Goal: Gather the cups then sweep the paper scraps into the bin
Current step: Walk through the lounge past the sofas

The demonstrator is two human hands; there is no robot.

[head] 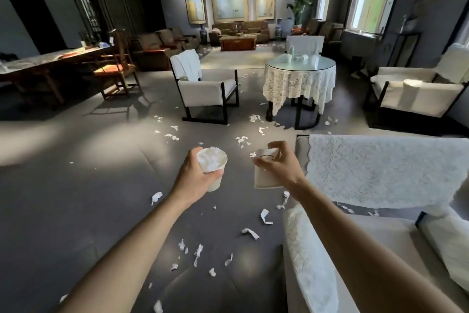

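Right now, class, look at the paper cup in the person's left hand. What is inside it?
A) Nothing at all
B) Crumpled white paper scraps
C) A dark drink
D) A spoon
B: the left hand holds the paper cup upright with its mouth towards the camera, and crumpled white paper scraps fill it nearly to the rim.

left-hand cup [214, 184]: matt white paper | right-hand cup [264, 179]: matt white paper | scraps [265, 216]: crumpled paper | floor [101, 198]: smooth matt dark grey | table [320, 65]: glossy glass top, lace cloth | sofa cover [380, 168]: rough textured cloth | chair [117, 69]: polished wood
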